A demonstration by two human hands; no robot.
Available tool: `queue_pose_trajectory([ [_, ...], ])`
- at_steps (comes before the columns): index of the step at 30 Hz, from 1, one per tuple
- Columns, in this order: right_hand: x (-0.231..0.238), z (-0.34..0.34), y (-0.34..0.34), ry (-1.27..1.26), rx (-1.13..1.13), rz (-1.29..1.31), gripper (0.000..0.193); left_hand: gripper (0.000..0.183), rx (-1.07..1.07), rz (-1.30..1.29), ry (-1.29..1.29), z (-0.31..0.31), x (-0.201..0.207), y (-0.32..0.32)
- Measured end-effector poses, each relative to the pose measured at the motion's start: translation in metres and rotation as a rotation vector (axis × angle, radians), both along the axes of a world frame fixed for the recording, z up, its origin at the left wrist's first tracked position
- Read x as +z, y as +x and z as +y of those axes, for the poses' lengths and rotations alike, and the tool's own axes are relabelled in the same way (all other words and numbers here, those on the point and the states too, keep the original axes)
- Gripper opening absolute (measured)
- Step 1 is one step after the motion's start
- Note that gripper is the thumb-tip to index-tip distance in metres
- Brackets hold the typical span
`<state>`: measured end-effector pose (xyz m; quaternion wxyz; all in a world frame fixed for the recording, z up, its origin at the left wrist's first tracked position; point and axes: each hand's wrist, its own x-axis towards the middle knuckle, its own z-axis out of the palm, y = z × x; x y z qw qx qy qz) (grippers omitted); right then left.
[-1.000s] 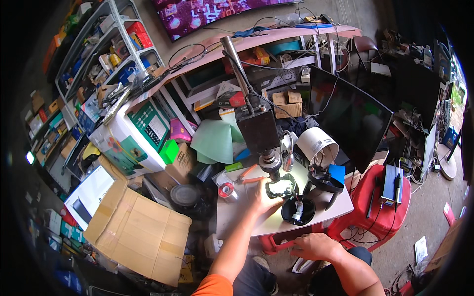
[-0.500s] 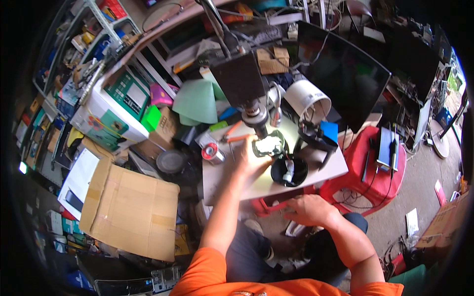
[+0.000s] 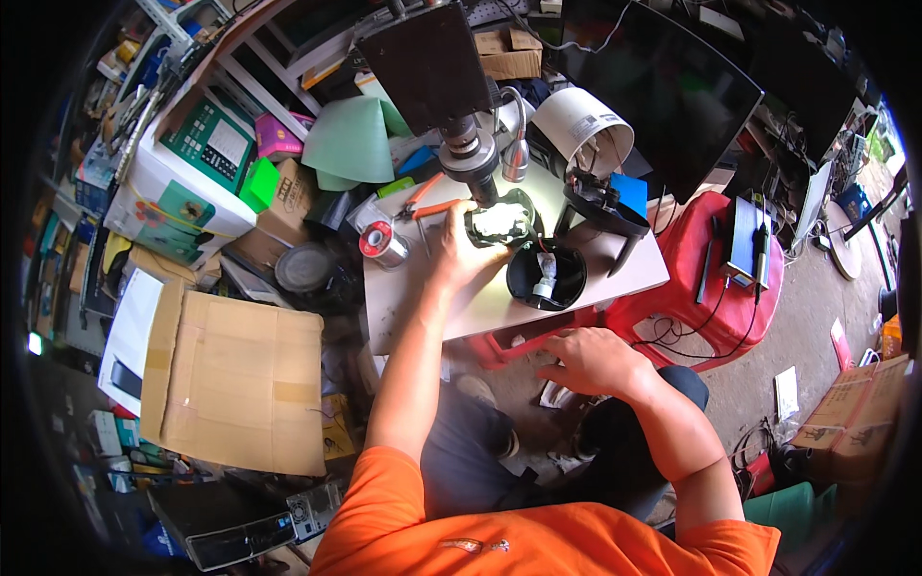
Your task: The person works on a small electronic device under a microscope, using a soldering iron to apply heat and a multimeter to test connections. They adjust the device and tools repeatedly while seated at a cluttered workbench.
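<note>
My left hand point(image 3: 463, 255) grips a black housing point(image 3: 500, 222) whose inside glares white under a bright light. It is held over the small table, right below the lens tube of a microscope point(image 3: 469, 152). Beside it sits a round black cup-shaped part point(image 3: 567, 292) with a white piece inside. My right hand point(image 3: 597, 361) hovers above my right knee, in front of the table edge, empty with its fingers loosely apart. Left of my left hand are a spool of solder wire point(image 3: 384, 246) and orange-handled pliers point(image 3: 428, 208). Glare hides the details inside the housing.
A black bracket-like part point(image 3: 609, 209) and a white cylinder point(image 3: 582, 123) stand at the table's right and back. A red plastic stool point(image 3: 693, 274) carries a blue box and cables. To the left lies an opened cardboard box point(image 3: 245, 370). A dark monitor point(image 3: 663, 106) stands behind.
The whole view has shifted, so the table and things appear higher and slightly left. My left hand keeps its hold on the housing; my right hand still hovers by the knee.
</note>
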<state>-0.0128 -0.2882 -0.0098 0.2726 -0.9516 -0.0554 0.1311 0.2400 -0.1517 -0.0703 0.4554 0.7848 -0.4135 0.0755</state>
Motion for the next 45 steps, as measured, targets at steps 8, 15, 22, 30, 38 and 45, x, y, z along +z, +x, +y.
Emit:
queue_pose_trajectory([
  [8,-0.004,0.004,0.003,0.009,0.01,-0.029,0.04,0.086,0.007,0.067,0.007,0.001,-0.001,0.0],
  [15,0.017,0.007,-0.002,0.108,0.099,0.05,0.035,0.084,0.003,0.142,0.026,0.001,0.001,0.0],
  [22,0.107,-0.027,0.045,0.358,-0.403,-0.393,0.02,0.08,0.023,0.274,0.006,0.006,-0.007,0.001],
  [30,0.089,-0.065,0.134,0.156,-0.675,-0.7,0.044,0.076,0.118,-0.002,0.054,-0.005,0.02,-0.019],
  [38,0.093,-0.046,0.155,0.059,-0.689,-0.499,0.037,0.086,0.048,-0.038,0.073,0.003,0.001,-0.004],
  [45,0.075,-0.041,0.165,0.102,-0.647,-0.575,0.025,0.085,0.026,-0.042,0.0,0.002,-0.001,-0.005],
])
